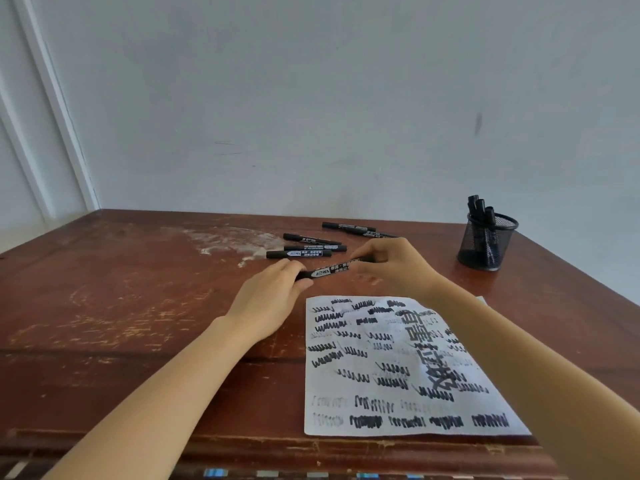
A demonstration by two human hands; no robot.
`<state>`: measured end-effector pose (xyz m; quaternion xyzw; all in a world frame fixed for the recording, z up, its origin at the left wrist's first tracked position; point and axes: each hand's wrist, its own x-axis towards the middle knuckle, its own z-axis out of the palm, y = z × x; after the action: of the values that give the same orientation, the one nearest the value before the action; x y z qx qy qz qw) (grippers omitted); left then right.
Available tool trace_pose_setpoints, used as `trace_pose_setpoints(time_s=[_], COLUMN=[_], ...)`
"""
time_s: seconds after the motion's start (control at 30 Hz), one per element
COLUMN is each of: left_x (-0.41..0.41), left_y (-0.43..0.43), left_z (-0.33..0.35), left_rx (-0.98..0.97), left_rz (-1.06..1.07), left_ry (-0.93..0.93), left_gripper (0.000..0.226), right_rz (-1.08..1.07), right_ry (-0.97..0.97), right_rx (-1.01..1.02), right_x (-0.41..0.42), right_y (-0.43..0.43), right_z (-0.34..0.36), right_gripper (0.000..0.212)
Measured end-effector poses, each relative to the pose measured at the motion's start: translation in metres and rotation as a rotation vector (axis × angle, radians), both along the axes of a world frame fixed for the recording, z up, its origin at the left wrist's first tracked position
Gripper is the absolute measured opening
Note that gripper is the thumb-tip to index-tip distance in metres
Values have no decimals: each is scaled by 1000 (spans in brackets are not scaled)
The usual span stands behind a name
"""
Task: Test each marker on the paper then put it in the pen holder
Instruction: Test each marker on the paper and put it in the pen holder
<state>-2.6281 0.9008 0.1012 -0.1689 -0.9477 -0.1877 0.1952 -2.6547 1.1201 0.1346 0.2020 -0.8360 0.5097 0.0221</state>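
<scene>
Uncapping the next marker, looks like

Left hand point(273, 289) and right hand point(391, 265) pinch opposite ends of one marker point(329, 270); next it needs a scribble on the paper point(398, 368).

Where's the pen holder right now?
The pen holder stands at the table's far right, beyond the paper, with markers already inside.

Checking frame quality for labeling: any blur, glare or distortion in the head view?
Head view: wide-angle bend at the door frame; soft, even light with faint shadows; marker label between both hands slightly blurred; pale sheen on the table; paper scribbles legible.
</scene>
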Motion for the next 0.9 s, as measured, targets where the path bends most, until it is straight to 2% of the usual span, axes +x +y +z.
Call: trace_pose_setpoints(time_s=[0.13,0.2,0.33,0.47,0.57,0.63,0.7,0.77,0.83,0.87,0.9], left_x=[8,13,16,16,18,22,28,35,40,43,46], left_y=[29,43,67,77,82,88,96,102,105,104,102], left_z=[4,6,6,1,3,6,11,19,28,32,35], left_rx=[69,86,108,-79,-110,-35,135,490,932,1103,1188], left_rz=[-123,-178,-213,-257,-244,-275,-345,-455,-585,-647,-698], left_ry=[89,131,192,303,220,101,-83,-437,-945,-1137,-1234], left_gripper=[33,33,34,31,27,31,38,44,42,40,39], right_rz=[-119,-196,-200,-145,-94,-36,59,167,231,233,215], right_ry=[-290,-373,-448,-478,-458,-452,-443,-404,-340,-304,-269], right_rx=[-544,-690,-649,-649,-647,-647,-656,-649,-679,-732,-799], right_x=[12,16,26,32,34,35,35,35,34,31,29], right_y=[13,13,12,20,28,34,42,50,62,71,84], right_z=[-2,-6,-11,-8,-6,-4,-3,-2,0,2,5], right_gripper=[11,15,19,11,21,35,41,40,37,34,34])
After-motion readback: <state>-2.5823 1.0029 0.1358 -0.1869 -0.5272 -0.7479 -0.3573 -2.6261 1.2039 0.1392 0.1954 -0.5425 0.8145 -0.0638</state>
